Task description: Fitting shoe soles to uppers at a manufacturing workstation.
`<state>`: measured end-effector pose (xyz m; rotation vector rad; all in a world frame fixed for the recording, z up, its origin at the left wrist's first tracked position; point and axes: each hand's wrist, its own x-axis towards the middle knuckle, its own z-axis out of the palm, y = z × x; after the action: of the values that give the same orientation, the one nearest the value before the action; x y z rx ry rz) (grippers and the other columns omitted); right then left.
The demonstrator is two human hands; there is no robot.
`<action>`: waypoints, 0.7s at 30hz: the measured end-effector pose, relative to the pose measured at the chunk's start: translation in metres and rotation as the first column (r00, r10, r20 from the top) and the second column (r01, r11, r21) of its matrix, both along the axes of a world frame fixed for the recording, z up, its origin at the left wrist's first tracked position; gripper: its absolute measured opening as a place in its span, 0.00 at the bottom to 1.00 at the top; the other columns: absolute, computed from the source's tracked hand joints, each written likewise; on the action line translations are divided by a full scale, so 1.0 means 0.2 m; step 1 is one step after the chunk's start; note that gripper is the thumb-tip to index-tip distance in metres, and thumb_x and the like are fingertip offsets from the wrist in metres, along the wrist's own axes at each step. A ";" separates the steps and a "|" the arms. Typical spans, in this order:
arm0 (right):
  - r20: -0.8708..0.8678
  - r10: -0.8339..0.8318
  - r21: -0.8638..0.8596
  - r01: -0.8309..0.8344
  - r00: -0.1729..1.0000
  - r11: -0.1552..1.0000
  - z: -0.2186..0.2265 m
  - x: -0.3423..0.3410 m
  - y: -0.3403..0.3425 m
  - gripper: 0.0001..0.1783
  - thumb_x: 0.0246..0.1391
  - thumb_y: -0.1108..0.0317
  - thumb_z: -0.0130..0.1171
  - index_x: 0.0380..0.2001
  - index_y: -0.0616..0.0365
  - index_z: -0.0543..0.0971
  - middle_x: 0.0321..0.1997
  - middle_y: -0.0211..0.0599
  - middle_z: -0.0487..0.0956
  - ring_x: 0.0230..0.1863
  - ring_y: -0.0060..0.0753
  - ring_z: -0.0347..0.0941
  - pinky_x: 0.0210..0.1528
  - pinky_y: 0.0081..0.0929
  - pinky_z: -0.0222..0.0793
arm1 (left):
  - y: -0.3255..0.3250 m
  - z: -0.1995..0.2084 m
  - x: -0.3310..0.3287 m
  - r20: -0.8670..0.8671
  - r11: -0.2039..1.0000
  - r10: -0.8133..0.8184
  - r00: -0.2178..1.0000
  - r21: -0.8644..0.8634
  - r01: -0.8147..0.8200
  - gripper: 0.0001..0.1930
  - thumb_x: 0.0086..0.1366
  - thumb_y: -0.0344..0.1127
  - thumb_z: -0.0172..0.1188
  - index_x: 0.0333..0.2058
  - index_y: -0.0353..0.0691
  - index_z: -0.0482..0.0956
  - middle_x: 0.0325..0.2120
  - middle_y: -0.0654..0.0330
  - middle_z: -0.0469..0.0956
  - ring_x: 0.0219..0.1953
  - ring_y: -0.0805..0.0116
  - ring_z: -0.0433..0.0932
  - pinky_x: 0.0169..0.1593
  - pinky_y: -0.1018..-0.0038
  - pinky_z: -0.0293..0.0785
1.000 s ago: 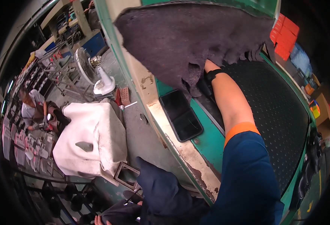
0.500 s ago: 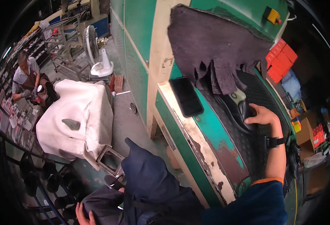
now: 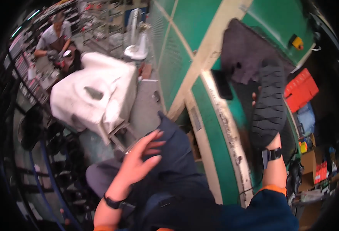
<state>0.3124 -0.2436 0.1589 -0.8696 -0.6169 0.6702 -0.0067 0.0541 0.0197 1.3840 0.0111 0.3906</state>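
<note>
Right hand grips the black shoe sole; left hand spread wide, empty.

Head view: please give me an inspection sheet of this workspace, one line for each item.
Surface: green machine bench with a worn pale edge.
Job's things: black shoe sole, tread side up, held above the bench; dark grey cloth hangs behind it.
Clutter: black phone-like slab on the bench edge; red boxes to the right.
Hands: right hand grips the sole, mostly hidden; left hand open and empty over the lap.
Cables: nothing seen.
Surroundings: white-covered stand, a fan, another person working at far left.
</note>
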 end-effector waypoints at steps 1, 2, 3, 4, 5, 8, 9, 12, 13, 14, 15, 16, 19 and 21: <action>0.026 -0.041 -0.069 0.043 0.999 0.997 -0.05 0.00 0.03 0.35 0.65 0.41 0.48 0.65 0.54 0.67 0.63 0.57 0.70 0.58 0.57 0.74 0.51 0.47 0.79 | -0.05 0.05 0.03 0.042 0.976 -0.088 0.995 -0.197 0.095 0.43 0.64 0.45 0.62 0.71 0.45 0.48 0.68 0.47 0.57 0.65 0.52 0.66 0.63 0.60 0.67; -0.195 -0.074 0.040 0.083 0.978 0.996 -0.09 -0.14 0.26 0.44 0.62 0.32 0.43 0.68 0.55 0.64 0.67 0.60 0.66 0.64 0.58 0.68 0.59 0.48 0.73 | -0.10 0.06 0.05 0.082 0.911 -0.126 0.989 -0.385 0.148 0.52 0.62 0.53 0.63 0.74 0.47 0.36 0.72 0.46 0.49 0.68 0.50 0.63 0.64 0.58 0.66; -0.161 0.027 0.062 -0.017 0.987 0.998 -0.07 -0.27 0.43 0.46 0.61 0.30 0.42 0.69 0.56 0.62 0.68 0.60 0.65 0.66 0.57 0.65 0.62 0.48 0.71 | -0.12 0.08 0.04 0.113 0.851 -0.189 0.975 -0.476 0.220 0.56 0.61 0.56 0.63 0.73 0.46 0.31 0.73 0.47 0.42 0.71 0.51 0.55 0.67 0.57 0.59; -0.118 0.120 0.085 -0.111 0.986 0.990 -0.07 -0.35 0.58 0.49 0.60 0.28 0.41 0.70 0.56 0.61 0.69 0.61 0.64 0.68 0.57 0.63 0.64 0.48 0.69 | -0.14 0.09 0.05 0.165 0.776 -0.252 0.954 -0.555 0.300 0.60 0.60 0.58 0.63 0.73 0.45 0.26 0.74 0.47 0.35 0.74 0.52 0.47 0.71 0.57 0.52; -0.134 0.159 0.115 -0.144 0.978 0.983 -0.14 -0.40 0.71 0.48 0.60 0.28 0.41 0.68 0.58 0.62 0.69 0.61 0.64 0.68 0.57 0.63 0.64 0.47 0.68 | -0.18 0.07 0.05 0.166 0.856 -0.173 0.971 -0.463 0.232 0.59 0.62 0.54 0.63 0.72 0.44 0.24 0.74 0.48 0.32 0.75 0.54 0.42 0.72 0.60 0.46; -0.232 0.344 0.029 -0.347 0.910 0.937 -0.60 -0.52 1.07 0.33 0.63 0.42 0.51 0.54 0.63 0.75 0.64 0.57 0.72 0.63 0.57 0.68 0.62 0.49 0.69 | -0.20 -0.08 -0.12 -0.095 0.961 0.082 0.992 -0.256 -0.104 0.53 0.68 0.45 0.57 0.71 0.43 0.19 0.74 0.51 0.31 0.75 0.63 0.39 0.72 0.73 0.42; -0.348 0.305 -0.040 -0.339 0.886 0.940 -0.73 -0.58 1.13 0.25 0.63 0.51 0.55 0.48 0.63 0.77 0.58 0.52 0.77 0.60 0.56 0.72 0.60 0.50 0.71 | -0.22 -0.17 -0.18 -0.140 0.849 0.041 0.989 -0.517 -0.108 0.51 0.69 0.42 0.55 0.71 0.44 0.19 0.73 0.51 0.38 0.72 0.63 0.48 0.70 0.72 0.50; -0.634 0.158 -0.265 -0.404 0.757 0.876 -1.18 -0.67 1.19 0.18 0.60 0.54 0.57 0.39 0.60 0.78 0.47 0.44 0.81 0.55 0.56 0.75 0.57 0.52 0.73 | -0.24 -0.39 -0.32 -0.278 0.398 -0.033 0.960 -0.885 -0.242 0.47 0.71 0.38 0.52 0.72 0.51 0.22 0.63 0.51 0.65 0.53 0.67 0.77 0.54 0.70 0.76; -0.670 0.129 -0.297 -0.423 0.731 0.856 -1.33 -0.68 1.18 0.18 0.60 0.54 0.57 0.40 0.60 0.78 0.47 0.44 0.81 0.55 0.56 0.75 0.57 0.52 0.73 | -0.23 -0.45 -0.34 -0.304 0.356 -0.032 0.952 -0.894 -0.273 0.47 0.70 0.39 0.52 0.72 0.51 0.23 0.63 0.51 0.65 0.53 0.67 0.77 0.53 0.70 0.76; -0.707 0.104 -0.324 -0.451 0.699 0.832 -1.40 -0.72 1.20 0.18 0.60 0.55 0.57 0.40 0.60 0.77 0.46 0.43 0.81 0.55 0.56 0.75 0.57 0.52 0.73 | -0.22 -0.49 -0.36 -0.334 0.312 -0.025 0.942 -0.898 -0.310 0.48 0.70 0.40 0.53 0.73 0.51 0.24 0.62 0.51 0.66 0.53 0.66 0.77 0.53 0.70 0.77; -0.716 0.119 -0.324 -0.479 0.688 0.816 -1.46 -0.73 1.23 0.18 0.60 0.55 0.57 0.40 0.60 0.77 0.46 0.43 0.81 0.55 0.56 0.75 0.57 0.52 0.73 | -0.20 -0.55 -0.38 -0.345 0.297 0.000 0.939 -0.896 -0.330 0.48 0.70 0.40 0.53 0.73 0.51 0.24 0.62 0.51 0.66 0.53 0.66 0.77 0.53 0.70 0.77; -0.709 0.113 -0.349 -0.486 0.696 0.801 -1.49 -0.76 1.26 0.18 0.59 0.55 0.57 0.40 0.60 0.77 0.46 0.43 0.81 0.55 0.56 0.75 0.58 0.51 0.72 | -0.19 -0.60 -0.39 -0.365 0.273 0.004 0.931 -0.895 -0.352 0.48 0.69 0.41 0.54 0.73 0.51 0.24 0.62 0.51 0.66 0.53 0.66 0.77 0.53 0.70 0.77; -0.736 0.105 -0.353 -0.511 0.669 0.784 -1.54 -0.82 1.32 0.17 0.60 0.55 0.56 0.40 0.60 0.77 0.44 0.43 0.81 0.50 0.52 0.77 0.55 0.48 0.74 | -0.15 -0.65 -0.44 -0.416 0.270 0.001 0.910 -0.876 -0.400 0.49 0.68 0.42 0.56 0.73 0.49 0.26 0.65 0.50 0.61 0.56 0.65 0.75 0.54 0.68 0.76; -0.766 0.085 -0.339 -0.514 0.637 0.788 -1.53 -0.86 1.32 0.18 0.62 0.55 0.55 0.40 0.61 0.78 0.42 0.42 0.81 0.45 0.44 0.79 0.49 0.41 0.77 | -0.14 -0.60 -0.45 -0.433 0.269 -0.004 0.902 -0.869 -0.416 0.49 0.68 0.42 0.56 0.73 0.48 0.27 0.67 0.49 0.59 0.59 0.65 0.72 0.56 0.68 0.74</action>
<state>0.1403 0.0213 -0.1477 -0.9134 0.1857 1.4774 -0.0960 0.0266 -0.1007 0.1631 0.6694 0.2518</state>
